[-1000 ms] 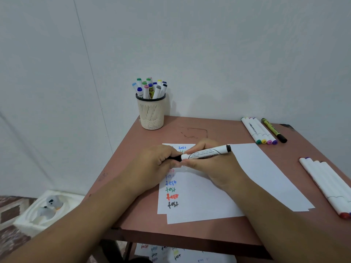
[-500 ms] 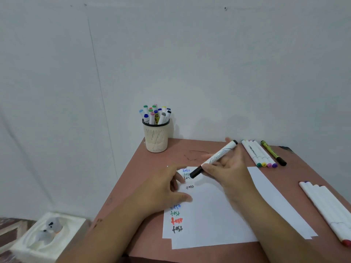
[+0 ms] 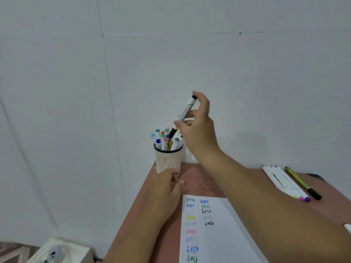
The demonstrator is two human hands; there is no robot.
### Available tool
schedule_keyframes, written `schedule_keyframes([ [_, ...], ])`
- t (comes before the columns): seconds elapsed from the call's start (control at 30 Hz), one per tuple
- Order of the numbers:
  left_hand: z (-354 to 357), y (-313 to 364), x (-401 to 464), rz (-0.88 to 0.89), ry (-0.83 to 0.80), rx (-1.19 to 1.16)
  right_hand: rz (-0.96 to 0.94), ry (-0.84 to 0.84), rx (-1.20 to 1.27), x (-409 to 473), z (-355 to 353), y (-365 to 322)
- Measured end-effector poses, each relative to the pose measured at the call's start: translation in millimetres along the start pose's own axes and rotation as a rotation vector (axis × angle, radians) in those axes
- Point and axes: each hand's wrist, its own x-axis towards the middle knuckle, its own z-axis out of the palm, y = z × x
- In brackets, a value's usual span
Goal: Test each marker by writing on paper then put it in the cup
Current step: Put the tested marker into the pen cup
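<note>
My right hand (image 3: 197,128) holds a white marker with a black cap (image 3: 183,114), tilted, cap end down just above the cream mesh cup (image 3: 168,160). The cup stands at the table's far left corner with several coloured markers (image 3: 161,138) in it. My left hand (image 3: 164,192) rests on the table right in front of the cup's base, fingers loosely apart, holding nothing. The white paper (image 3: 218,236) lies below, with rows of the word "test" in several colours.
A row of white markers (image 3: 284,184) and a yellow-green pen with a black cap (image 3: 302,183) lie at the table's far right. One more white marker tip (image 3: 348,227) shows at the right edge. A white box (image 3: 57,252) sits on the floor at lower left. The wall is close behind the cup.
My right hand lifted the capped marker from over the paper up and away to above the cup. My left hand let go of the marker and slid forward to the cup's base. The view tilted upward.
</note>
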Motion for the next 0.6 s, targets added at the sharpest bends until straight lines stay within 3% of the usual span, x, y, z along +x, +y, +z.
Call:
schedule_keyframes([
  [0.17, 6.0, -12.6, 5.7, -0.008, -0.005, 0.010, -0.031, -0.215, -0.261, -1.5, 30.4, 39.7],
  [0.4, 9.2, -12.9, 7.9, 0.037, -0.043, 0.011, -0.171, -0.219, -0.596, -15.5, 32.5, 64.6],
  [0.6, 10.7, 0.9, 4.0, 0.161, -0.109, 0.045, -0.131, -0.313, -0.571, -26.8, -7.0, 55.9],
])
